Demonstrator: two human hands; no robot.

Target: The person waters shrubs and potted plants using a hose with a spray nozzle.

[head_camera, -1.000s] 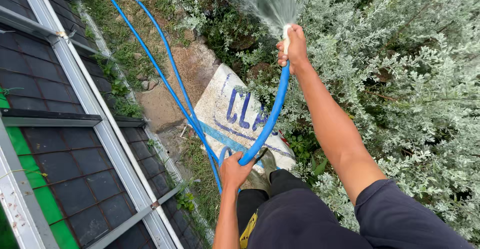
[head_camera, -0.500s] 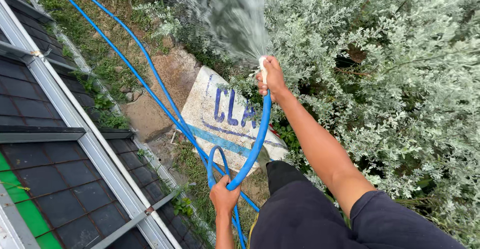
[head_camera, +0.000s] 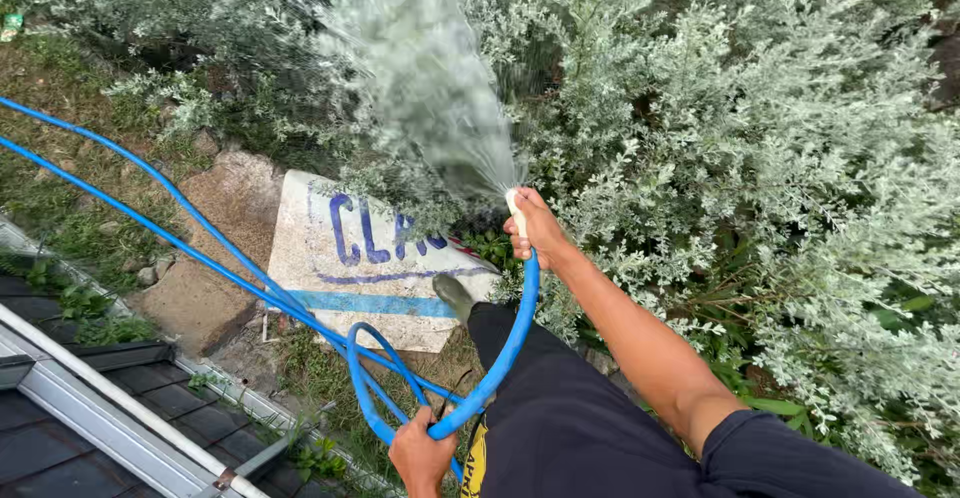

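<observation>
Far left, 8 o'clock: dark roof panels with a pale metal rail running diagonally across them. Above that, grass and a flat brown stone.

Blue hose enters from the left edge at 9 o'clock as two parallel runs, drops toward 6 o'clock, and loops near the bottom.

Left hand at 6 o'clock: fingers closed around the hose at the loop, firm grip.

Centre: white painted slab with blue lettering and a blue stripe lies flat on the ground, partly under the bush edge. A grey shoe sits at its right corner, black trouser leg below it.

From the left hand the hose arcs up to the right hand, just right of centre. Right hand is wrapped tight around the hose end, pale nozzle tip sticking out at the top. Water spray fans from the tip toward 11 o'clock.

Right half, 12 to 4 o'clock: dense silver-grey shrub, spray landing on its left part.
</observation>
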